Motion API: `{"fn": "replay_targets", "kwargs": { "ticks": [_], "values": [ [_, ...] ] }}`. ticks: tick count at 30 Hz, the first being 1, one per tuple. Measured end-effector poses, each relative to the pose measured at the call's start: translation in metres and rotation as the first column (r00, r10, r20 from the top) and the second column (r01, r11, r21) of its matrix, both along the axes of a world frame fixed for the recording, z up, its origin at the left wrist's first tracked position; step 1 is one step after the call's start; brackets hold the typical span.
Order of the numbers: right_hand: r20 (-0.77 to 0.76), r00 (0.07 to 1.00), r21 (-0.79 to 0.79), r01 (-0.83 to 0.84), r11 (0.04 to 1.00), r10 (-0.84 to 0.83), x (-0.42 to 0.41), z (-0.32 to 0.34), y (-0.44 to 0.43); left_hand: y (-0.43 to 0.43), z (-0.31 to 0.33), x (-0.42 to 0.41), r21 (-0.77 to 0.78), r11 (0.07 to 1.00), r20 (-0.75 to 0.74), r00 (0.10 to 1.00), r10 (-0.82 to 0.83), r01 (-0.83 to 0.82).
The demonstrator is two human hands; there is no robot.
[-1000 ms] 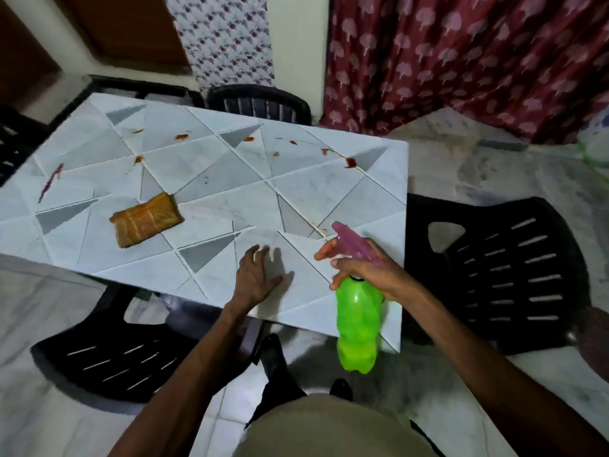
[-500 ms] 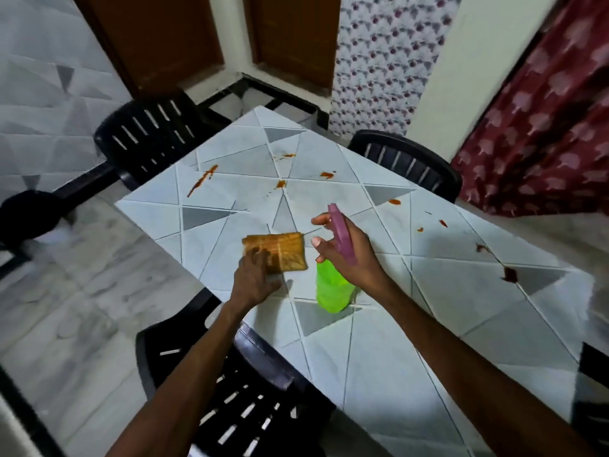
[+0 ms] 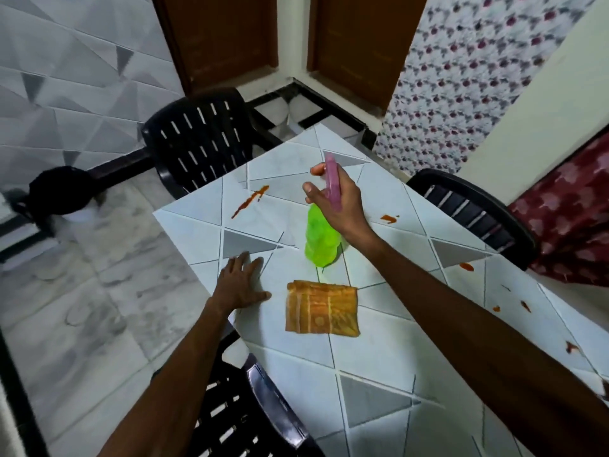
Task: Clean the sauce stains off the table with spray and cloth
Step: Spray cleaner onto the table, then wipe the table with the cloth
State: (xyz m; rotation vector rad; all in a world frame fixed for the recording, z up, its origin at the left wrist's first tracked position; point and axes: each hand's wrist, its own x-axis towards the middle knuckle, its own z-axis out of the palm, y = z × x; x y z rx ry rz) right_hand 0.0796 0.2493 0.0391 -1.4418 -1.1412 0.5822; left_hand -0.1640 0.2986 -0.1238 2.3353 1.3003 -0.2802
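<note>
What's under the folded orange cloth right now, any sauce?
The cloth lies flat on the table; clean tile shows around it. Whatever is beneath is covered, so sauce there cannot be ruled out.

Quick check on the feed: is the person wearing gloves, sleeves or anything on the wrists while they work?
No. Both the left hand and the right hand are bare, with no gloves. Both forearms are uncovered as far as the frame shows; no sleeve, watch, ring or band is visible.
</note>
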Motion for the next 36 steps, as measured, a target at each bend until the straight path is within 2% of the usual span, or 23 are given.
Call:
{"fn": "replay_targets", "kwargs": {
  "ticks": [4, 9, 13, 16, 21, 24, 27, 29, 30, 33, 36],
  "values": [
    [0.002, 1.000, -0.036, 0.023, 0.999, -0.023, 0.004, -0.015, 0.056, 0.007, -0.014, 0.003, -0.063, 0.997, 0.019, 0.998, 0.055, -0.053],
    [-0.054, 0.998, -0.033, 0.023, 0.999, -0.025, 0.008, -0.024, 0.109, 0.007, -0.026, 0.004, 0.009, 0.999, 0.010, 0.999, 0.031, -0.031],
    [-0.004, 0.997, -0.050, 0.071, 0.996, -0.071, 0.011, -0.021, 0.138, 0.009, -0.027, 0.004, 0.010, 1.000, 0.014, 1.000, 0.022, -0.022],
    [0.019, 0.997, -0.083, 0.079, 0.993, -0.078, 0.014, -0.017, 0.144, 0.008, -0.022, 0.004, -0.002, 0.999, 0.021, 0.999, 0.034, -0.033],
    [0.164, 0.986, -0.288, 0.025, 0.957, 0.024, 0.026, -0.027, 0.124, 0.006, -0.018, 0.006, -0.021, 0.999, 0.026, 0.999, 0.030, -0.029],
    [0.166, 0.986, -0.375, 0.090, 0.923, -0.029, 0.028, -0.051, 0.086, 0.006, -0.020, 0.008, -0.052, 0.997, 0.016, 0.998, 0.055, -0.055],
    [0.202, 0.974, -0.511, 0.195, 0.837, -0.104, 0.023, -0.086, 0.021, -0.004, -0.015, 0.013, 0.004, 0.992, 0.078, 0.989, 0.124, -0.125],
    [0.291, 0.956, -0.634, 0.226, 0.740, -0.043, 0.017, -0.108, -0.027, -0.018, -0.013, 0.020, 0.055, 0.973, 0.202, 0.957, 0.207, -0.222],
    [0.321, 0.947, -0.711, 0.246, 0.658, -0.008, 0.013, -0.114, -0.051, -0.029, -0.012, 0.024, 0.054, 0.962, 0.250, 0.936, 0.247, -0.268],
    [0.366, 0.931, -0.860, 0.334, 0.387, 0.010, -0.003, -0.127, -0.099, -0.054, -0.008, 0.041, -0.038, 0.950, 0.339, 0.890, 0.305, -0.311],
    [0.376, 0.921, -0.872, 0.389, 0.297, -0.102, -0.023, -0.130, -0.118, -0.071, -0.001, 0.061, -0.132, 0.951, 0.283, 0.909, 0.307, -0.280]
  ]
}}
